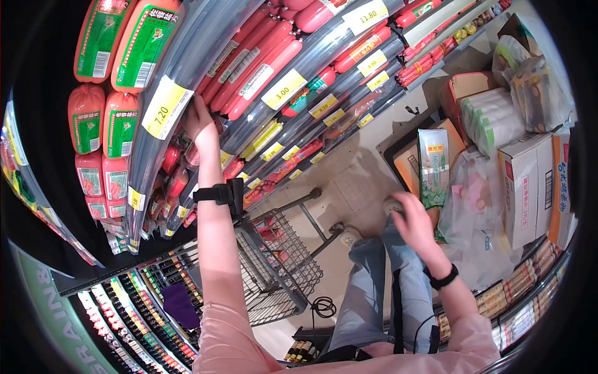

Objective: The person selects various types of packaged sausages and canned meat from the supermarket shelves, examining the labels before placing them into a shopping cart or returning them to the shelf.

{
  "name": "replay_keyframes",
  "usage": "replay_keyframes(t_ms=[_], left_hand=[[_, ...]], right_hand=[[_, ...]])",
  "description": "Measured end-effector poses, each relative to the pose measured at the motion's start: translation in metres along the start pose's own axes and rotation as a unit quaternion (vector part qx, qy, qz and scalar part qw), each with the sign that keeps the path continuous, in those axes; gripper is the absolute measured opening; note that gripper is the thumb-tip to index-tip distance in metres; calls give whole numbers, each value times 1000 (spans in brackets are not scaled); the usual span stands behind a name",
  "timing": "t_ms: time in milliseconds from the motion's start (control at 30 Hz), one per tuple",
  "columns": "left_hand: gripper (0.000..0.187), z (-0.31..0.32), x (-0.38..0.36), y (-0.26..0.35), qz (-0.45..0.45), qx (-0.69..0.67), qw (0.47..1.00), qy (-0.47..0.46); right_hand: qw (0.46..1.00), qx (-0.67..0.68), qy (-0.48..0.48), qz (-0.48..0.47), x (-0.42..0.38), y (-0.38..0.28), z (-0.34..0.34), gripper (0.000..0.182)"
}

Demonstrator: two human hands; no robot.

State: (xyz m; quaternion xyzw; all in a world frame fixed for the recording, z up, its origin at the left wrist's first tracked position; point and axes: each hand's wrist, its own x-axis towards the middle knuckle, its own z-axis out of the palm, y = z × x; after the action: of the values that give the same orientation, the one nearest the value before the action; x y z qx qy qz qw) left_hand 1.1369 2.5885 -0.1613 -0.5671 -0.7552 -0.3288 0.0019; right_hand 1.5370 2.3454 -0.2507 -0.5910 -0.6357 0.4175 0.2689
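The long shelf (246, 122) slants over the pale floor (355, 187), with a wire cart (274, 271) close beside it and cartons (526, 187) well apart from it. Red sausages (249, 81) lie on the shelf just beside the left hand (202, 128), whose grip I cannot tell, its fingertips being hidden; a slim, slow reach should spare the nearby packs (177, 182) and price tag (167, 107). Away from the shelf, the right hand (414, 225) is released, holding nothing visible.
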Motion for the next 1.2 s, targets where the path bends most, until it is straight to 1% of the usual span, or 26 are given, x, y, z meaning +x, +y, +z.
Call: replay_keyframes(t_ms=[33,67,100,133,200,233,267,333,367,400,467,500,567,600,667,700,767,867,900,967,1000,1067,1100,1133,1167,1200], left_hand=[[44,2,-1,-2,26,25,999,18],[44,3,0,-3,52,50,997,37],[41,3,-6,11,36,41,997,49],[41,3,-10,15,36,44,997,51],[40,1,-11,17,49,54,996,53],[40,3,-7,2,25,66,997,14],[39,2,-7,1,61,125,990,7],[37,4,-17,11,68,145,987,26],[36,4,-18,14,49,149,987,20],[36,4,-19,17,46,156,986,23],[38,3,-22,22,42,149,988,21],[38,4,-22,22,39,150,988,20],[35,4,-22,22,154,209,961,99],[35,4,-24,22,149,211,961,98],[26,7,-23,24,51,23,994,97],[26,7,-24,26,49,23,994,97],[25,8,-26,26,111,6,985,130],[27,7,-24,23,121,30,983,132],[27,3,-26,33,120,29,984,131],[32,-8,-34,51,102,-49,982,152],[32,-12,-42,51,102,-51,982,153],[35,-21,-57,51,199,34,973,112],[37,-29,-63,65,240,59,968,43],[40,-29,-64,70,286,90,953,42],[41,-29,-65,75,281,101,953,52],[43,-30,-63,80,277,110,952,63]], right_hand=[[998,25,-3,-50,23,-27,2,43],[990,22,8,-142,52,-56,4,44],[975,25,38,-220,80,-84,9,41],[959,32,73,-273,108,-103,24,38],[941,50,175,-285,159,-138,44,35],[929,51,204,-306,184,-147,51,34],[915,51,233,-326,206,-153,55,32],[942,-3,204,-267,232,-160,60,31],[930,24,237,-279,239,-164,61,25],[929,21,237,-283,245,-166,61,25],[916,-49,235,-322,250,-170,61,17],[916,-85,241,-310,252,-174,60,13],[907,-86,248,-330,255,-172,58,13],[896,-87,258,-350,256,-169,57,13],[892,-122,237,-364,259,-161,53,16],[883,-123,241,-384,260,-158,53,19],[874,-123,244,-402,260,-154,50,21],[871,-85,234,-424,259,-149,44,25],[869,-80,243,-423,259,-148,43,25],[868,-77,253,-421,258,-147,41,25],[866,-76,256,-422,256,-148,40,25],[863,-75,264,-424,257,-152,37,25],[859,-58,271,-430,259,-158,38,26],[856,-37,278,-434,260,-165,39,26],[865,-57,258,-426,261,-175,35,28],[865,-52,263,-423,269,-182,38,28]])
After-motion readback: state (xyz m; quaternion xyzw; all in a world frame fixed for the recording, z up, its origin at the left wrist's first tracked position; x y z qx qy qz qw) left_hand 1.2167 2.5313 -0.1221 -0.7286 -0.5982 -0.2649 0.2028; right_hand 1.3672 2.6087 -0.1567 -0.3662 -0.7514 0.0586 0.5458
